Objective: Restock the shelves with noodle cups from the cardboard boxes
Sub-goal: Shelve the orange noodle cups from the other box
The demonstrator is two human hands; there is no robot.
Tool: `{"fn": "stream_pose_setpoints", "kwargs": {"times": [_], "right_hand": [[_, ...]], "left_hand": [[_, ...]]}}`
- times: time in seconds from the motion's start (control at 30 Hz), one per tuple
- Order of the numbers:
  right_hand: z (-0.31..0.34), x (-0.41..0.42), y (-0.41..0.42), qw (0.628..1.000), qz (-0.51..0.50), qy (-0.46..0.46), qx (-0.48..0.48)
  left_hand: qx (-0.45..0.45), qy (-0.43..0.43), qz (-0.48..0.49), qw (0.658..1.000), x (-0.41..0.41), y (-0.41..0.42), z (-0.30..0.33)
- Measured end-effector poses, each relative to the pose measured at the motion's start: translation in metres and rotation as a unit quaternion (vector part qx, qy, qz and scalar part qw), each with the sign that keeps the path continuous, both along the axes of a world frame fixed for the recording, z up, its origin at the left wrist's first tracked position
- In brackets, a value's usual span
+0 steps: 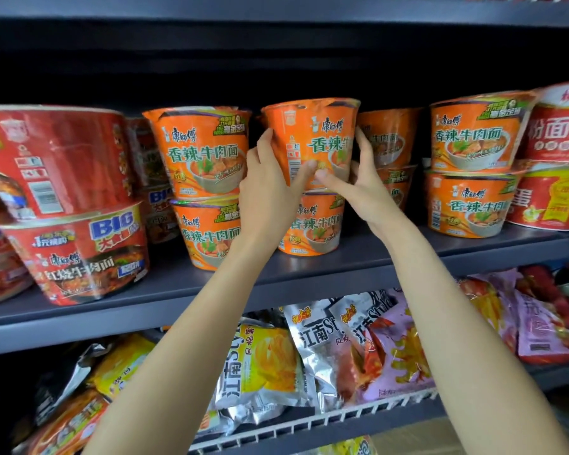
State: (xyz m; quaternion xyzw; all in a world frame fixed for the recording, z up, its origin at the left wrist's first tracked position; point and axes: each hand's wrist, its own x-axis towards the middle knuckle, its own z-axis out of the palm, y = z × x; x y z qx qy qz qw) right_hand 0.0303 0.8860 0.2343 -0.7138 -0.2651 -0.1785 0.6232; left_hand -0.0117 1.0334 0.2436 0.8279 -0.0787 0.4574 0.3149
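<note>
1. At the middle of the grey shelf (342,267), both hands make the grip on one orange noodle cup (312,139): the left hand (270,188) curls round its left side, the right hand (358,182) round its right side, and the two thumbs meet low on its front.
2. The held cup stands upright on top of a second orange cup (312,224), which sits on the shelf board.
3. Just left of the held cup is a stack of two more orange cups (204,156), one on the other.
4. Right of the held cup, further back, more orange cups stand partly hidden behind the right hand; beyond them, near the shelf's front edge, is another two-high orange stack (473,165).
5. Far left of the held cup are large red noodle bowls (63,159), also stacked; far right are red and white bowls (559,136).
6. Below the shelf, snack bags (309,353) lie behind a white wire rail (342,418).
</note>
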Motion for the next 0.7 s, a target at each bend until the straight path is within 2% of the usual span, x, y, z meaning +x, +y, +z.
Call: {"fn": "stream_pose_setpoints", "kwargs": {"times": [0.07,0.2,0.33,0.53,0.7], "right_hand": [[-0.001,0.000,0.005,0.999,-0.037,-0.026,-0.007],[-0.002,0.003,0.013,0.990,-0.116,-0.078,-0.004],[-0.003,0.006,0.016,0.984,-0.151,-0.094,-0.025],[0.001,0.005,0.025,0.986,-0.146,-0.082,-0.024],[0.003,0.004,0.027,0.993,-0.112,-0.047,0.001]], "left_hand": [[0.018,-0.001,0.016,1.000,-0.001,0.000,-0.003],[0.119,-0.070,0.036,0.990,-0.008,0.005,-0.021],[0.209,-0.075,0.077,0.972,-0.010,0.011,-0.039],[0.245,-0.136,0.123,0.952,-0.005,0.020,-0.030],[0.248,-0.136,0.110,0.953,-0.001,0.028,-0.030]]}}
